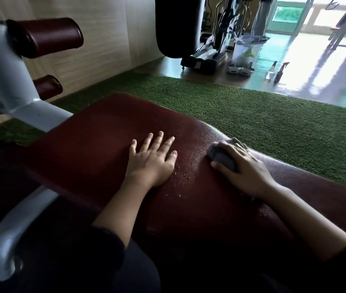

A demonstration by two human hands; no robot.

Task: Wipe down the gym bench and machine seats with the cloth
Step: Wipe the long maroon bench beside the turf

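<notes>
A dark red padded gym bench (95, 132) fills the middle of the view, with water droplets scattered across its centre. My left hand (152, 159) lies flat on the pad, fingers straight and spread. To its right, near the bench's far edge, my right hand (245, 168) grips a bunched grey cloth (222, 157) and presses it onto the pad. Most of the cloth is hidden under the fingers.
A grey metal frame (7, 66) with dark red roller pads (45, 37) rises at the left. Green artificial turf (252, 115) lies beyond the bench. Two spray bottles (277, 71) stand on the shiny floor, near a black punching bag (178, 24) and other machines.
</notes>
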